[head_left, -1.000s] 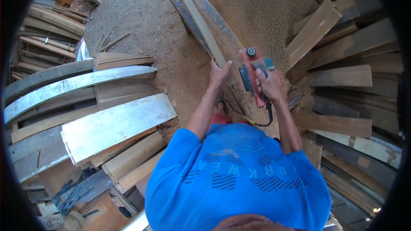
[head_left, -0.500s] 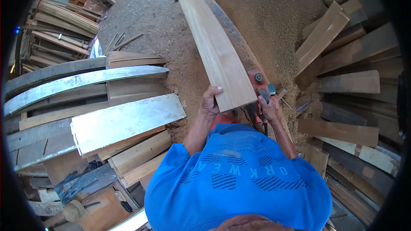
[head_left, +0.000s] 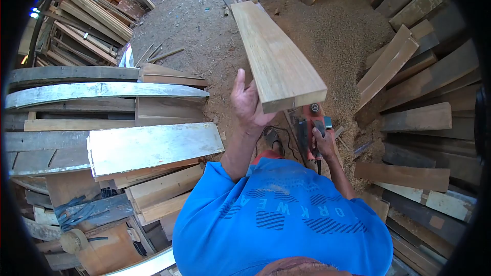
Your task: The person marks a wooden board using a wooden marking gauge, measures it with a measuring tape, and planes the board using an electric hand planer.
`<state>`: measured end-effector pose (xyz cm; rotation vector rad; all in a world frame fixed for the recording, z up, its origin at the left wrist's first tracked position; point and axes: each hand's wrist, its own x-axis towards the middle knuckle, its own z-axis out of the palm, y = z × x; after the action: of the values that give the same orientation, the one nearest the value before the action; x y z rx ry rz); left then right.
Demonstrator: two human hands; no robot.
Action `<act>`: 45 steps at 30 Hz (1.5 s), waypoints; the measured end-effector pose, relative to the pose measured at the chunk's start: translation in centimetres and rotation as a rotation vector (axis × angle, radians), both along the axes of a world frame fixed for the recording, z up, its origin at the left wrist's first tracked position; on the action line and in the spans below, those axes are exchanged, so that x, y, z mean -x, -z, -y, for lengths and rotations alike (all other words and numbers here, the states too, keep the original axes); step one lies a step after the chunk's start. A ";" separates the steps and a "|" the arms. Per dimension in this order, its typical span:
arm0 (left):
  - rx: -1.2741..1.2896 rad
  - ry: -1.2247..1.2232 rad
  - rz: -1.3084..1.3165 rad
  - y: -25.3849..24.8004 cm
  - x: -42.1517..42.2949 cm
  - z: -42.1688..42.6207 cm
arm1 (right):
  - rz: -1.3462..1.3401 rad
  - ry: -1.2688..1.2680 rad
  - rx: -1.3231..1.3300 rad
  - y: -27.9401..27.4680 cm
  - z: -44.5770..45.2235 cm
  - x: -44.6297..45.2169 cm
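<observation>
A long light-brown wooden plank (head_left: 279, 53) stretches away from me, its near end raised with the sawn end face showing. My left hand (head_left: 247, 101) supports that end at its left corner, thumb up beside the edge and the other fingers partly hidden underneath. My right hand (head_left: 323, 143) is wrapped around the dark handle of a red electric planer (head_left: 309, 115), which sits low to the right of the plank's near end. A long workbench board under the plank is mostly covered by it.
Stacked boards lie at left, topped by a white-painted board (head_left: 156, 145). More boards (head_left: 417, 117) lean along the right side. Sawdust (head_left: 342, 30) and shavings cover the ground. A black cord (head_left: 291, 145) loops near my foot (head_left: 274, 140).
The plank's near end has risen and swung a little right, off the bench. My left hand has moved up with it, turning palm upward. The planer stays in my right hand, slightly lower.
</observation>
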<state>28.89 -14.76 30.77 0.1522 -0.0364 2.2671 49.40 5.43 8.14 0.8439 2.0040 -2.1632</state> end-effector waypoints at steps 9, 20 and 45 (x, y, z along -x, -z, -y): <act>-0.089 -0.007 -0.045 -2.5 2.5 -1.9 | 0.023 0.017 0.003 0.7 -0.1 -0.3; -0.176 0.029 -0.045 -2.9 2.7 -2.0 | 0.047 0.019 0.020 0.2 -0.2 -0.2; 1.731 -0.405 -0.793 24.6 -6.7 -1.9 | 0.106 0.025 0.109 -1.4 0.4 -0.2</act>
<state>35.61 -12.90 6.18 0.0930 2.3506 1.6608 49.61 5.01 9.50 0.9516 1.8183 -2.1690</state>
